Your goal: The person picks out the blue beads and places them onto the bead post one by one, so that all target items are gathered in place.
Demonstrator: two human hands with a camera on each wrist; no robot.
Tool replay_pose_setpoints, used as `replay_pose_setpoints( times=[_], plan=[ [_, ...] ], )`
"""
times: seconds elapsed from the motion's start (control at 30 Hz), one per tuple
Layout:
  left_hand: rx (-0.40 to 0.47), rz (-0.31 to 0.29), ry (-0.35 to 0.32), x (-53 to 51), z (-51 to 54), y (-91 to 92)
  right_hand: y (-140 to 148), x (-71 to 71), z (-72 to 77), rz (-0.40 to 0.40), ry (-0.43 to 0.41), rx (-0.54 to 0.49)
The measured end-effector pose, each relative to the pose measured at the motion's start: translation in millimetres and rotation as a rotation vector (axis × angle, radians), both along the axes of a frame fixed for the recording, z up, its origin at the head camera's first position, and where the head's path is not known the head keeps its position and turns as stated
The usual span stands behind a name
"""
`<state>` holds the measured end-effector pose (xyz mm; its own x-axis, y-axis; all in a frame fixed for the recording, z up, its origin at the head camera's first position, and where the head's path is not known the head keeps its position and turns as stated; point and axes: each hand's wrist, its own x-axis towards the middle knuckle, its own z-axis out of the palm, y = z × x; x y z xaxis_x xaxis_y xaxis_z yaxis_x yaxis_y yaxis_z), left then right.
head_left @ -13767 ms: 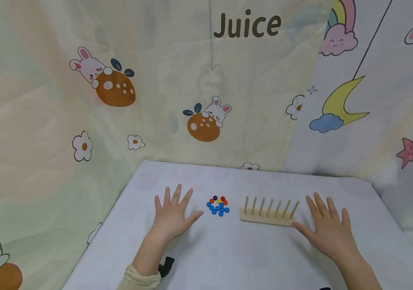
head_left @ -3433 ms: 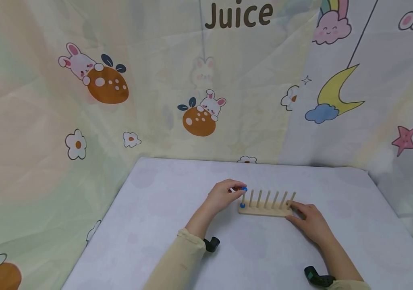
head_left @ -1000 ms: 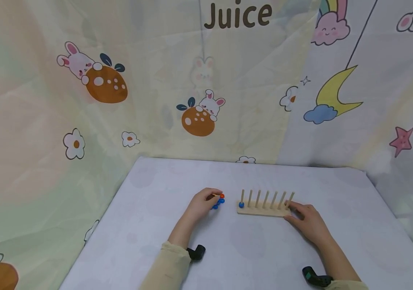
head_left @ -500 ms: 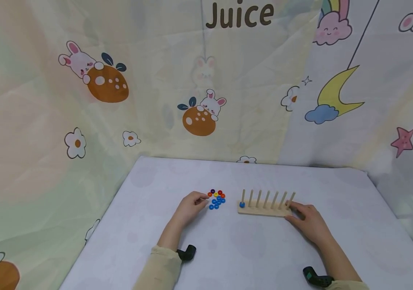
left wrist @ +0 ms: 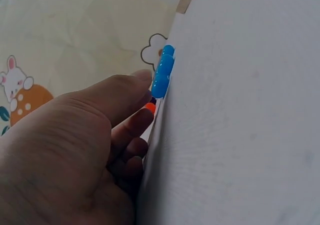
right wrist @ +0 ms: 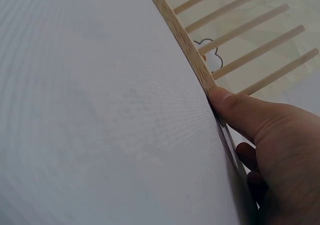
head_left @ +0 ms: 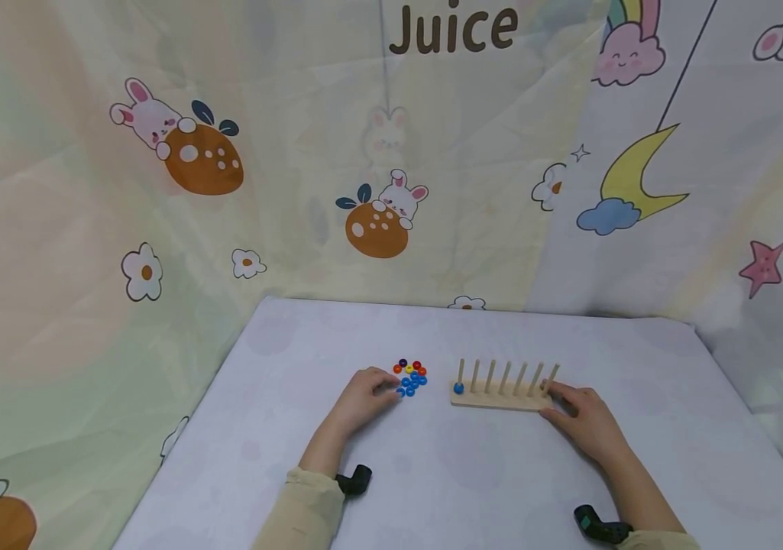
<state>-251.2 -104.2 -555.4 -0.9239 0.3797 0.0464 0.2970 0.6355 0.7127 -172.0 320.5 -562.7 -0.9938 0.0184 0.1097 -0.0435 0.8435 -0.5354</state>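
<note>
My left hand (head_left: 361, 399) is at the left side of a loose cluster of small beads. Its thumb and index finger stand apart close to the blue beads (head_left: 415, 378), with nothing seen between them. In the left wrist view, blue beads (left wrist: 162, 75) lie just beyond the thumb tip of the hand (left wrist: 75, 140). My right hand (head_left: 590, 424) grips the right end of a wooden peg rack (head_left: 501, 401), its thumb on the front edge in the right wrist view (right wrist: 280, 135). Blue (head_left: 458, 389) shows low on the rack's leftmost peg; the other pegs are bare.
Red, orange, yellow and dark beads (head_left: 409, 368) lie at the back of the cluster. The white table (head_left: 474, 473) ends at a printed cloth backdrop (head_left: 295, 153). Black devices sit at the left wrist (head_left: 355, 480) and right wrist (head_left: 600, 527).
Since a few seconds ago, my left hand has moved left from the leftmost peg to the beads. Over the last half second its thumb has come nearer the front blue beads. The right hand keeps its grip.
</note>
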Motion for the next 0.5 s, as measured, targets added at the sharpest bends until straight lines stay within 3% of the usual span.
replay_pose_setpoints(
  times=[0.23, 0.5],
  plan=[
    [-0.059, 0.034, 0.04, -0.4, -6.3, 5.7, -0.3, 0.7, 0.0, -0.008, -0.011, 0.001],
    [-0.102, 0.082, 0.049, 3.6, -3.9, 10.8, -1.2, 0.9, 0.6, -0.007, -0.011, 0.003]
  ],
)
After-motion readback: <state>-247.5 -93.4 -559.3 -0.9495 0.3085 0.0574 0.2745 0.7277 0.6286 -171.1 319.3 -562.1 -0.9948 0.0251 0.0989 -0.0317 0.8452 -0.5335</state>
